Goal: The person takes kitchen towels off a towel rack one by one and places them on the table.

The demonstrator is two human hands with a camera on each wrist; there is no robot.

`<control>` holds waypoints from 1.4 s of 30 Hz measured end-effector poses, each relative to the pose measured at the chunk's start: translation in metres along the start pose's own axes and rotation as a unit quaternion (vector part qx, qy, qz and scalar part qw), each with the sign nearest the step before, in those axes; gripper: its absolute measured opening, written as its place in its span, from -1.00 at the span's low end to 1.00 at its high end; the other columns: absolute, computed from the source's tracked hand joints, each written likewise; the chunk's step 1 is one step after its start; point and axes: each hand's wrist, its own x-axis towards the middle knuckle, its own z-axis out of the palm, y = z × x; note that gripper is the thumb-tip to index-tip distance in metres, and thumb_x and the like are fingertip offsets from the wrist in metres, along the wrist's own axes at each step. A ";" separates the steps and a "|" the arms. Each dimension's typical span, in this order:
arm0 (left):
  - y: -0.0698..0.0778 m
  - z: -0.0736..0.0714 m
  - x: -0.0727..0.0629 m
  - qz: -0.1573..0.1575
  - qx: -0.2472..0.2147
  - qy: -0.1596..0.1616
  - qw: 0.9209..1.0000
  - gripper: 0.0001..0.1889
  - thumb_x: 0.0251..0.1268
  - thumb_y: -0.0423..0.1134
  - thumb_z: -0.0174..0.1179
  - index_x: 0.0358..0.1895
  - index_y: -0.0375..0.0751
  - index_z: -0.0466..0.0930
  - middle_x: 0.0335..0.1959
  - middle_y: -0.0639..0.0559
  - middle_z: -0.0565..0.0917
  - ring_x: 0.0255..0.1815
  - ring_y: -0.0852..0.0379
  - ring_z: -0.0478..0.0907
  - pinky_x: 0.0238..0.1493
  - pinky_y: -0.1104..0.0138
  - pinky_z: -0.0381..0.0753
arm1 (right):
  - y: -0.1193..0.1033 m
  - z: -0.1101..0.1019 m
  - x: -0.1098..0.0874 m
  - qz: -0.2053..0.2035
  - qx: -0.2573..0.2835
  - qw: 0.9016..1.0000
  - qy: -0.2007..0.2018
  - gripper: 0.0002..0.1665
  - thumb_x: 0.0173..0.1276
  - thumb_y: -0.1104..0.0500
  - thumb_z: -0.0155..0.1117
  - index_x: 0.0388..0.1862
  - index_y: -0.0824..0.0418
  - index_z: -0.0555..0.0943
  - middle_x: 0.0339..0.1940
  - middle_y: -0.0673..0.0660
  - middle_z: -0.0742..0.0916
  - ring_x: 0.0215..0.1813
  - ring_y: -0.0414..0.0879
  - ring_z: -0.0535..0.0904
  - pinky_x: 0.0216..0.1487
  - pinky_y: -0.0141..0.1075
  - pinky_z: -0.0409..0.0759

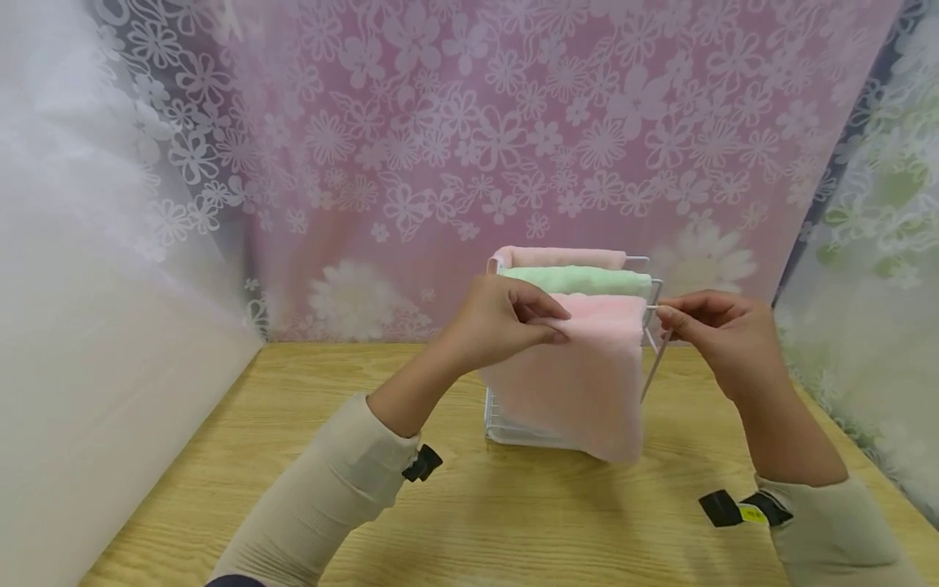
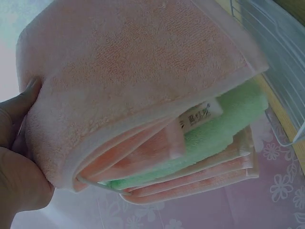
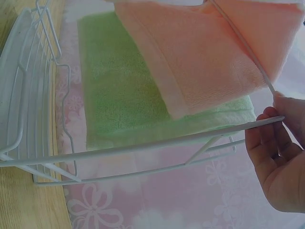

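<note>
A white wire rack [image 3: 143,149] stands on the table with small towels hung over its bars. The front pink towel [image 1: 579,383] drapes over the nearest bar, its lower right corner hanging lowest. My left hand [image 1: 502,322] pinches this towel between thumb and fingers near its top fold, toward the left end. At the right end of the same bar, my right hand [image 1: 734,338] pinches the white wire with thumb and fingertips. A green towel [image 1: 587,280] hangs on the bar behind, and another pink towel [image 1: 565,258] on the farthest one. A printed label [image 2: 202,116] shows in the left wrist view.
The rack's base tray [image 1: 513,434] rests on the wood-grain table [image 1: 440,522]. A pink flowered sheet [image 1: 513,130] forms the back, with a pale sheet [image 1: 132,269] at left and a green-flowered sheet [image 1: 873,269] at right.
</note>
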 end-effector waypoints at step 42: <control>-0.019 -0.005 -0.026 -0.007 -0.048 0.012 0.999 -0.87 0.02 -0.41 0.47 -0.32 -0.21 0.80 -0.46 0.11 0.76 -0.58 0.20 0.64 -0.58 0.46 0.44 | 0.000 0.002 0.001 -0.011 0.024 1.000 0.001 -0.91 0.28 0.48 0.28 -0.27 0.52 0.69 -0.45 0.10 0.73 -0.42 -0.12 0.64 -0.34 -0.38 0.66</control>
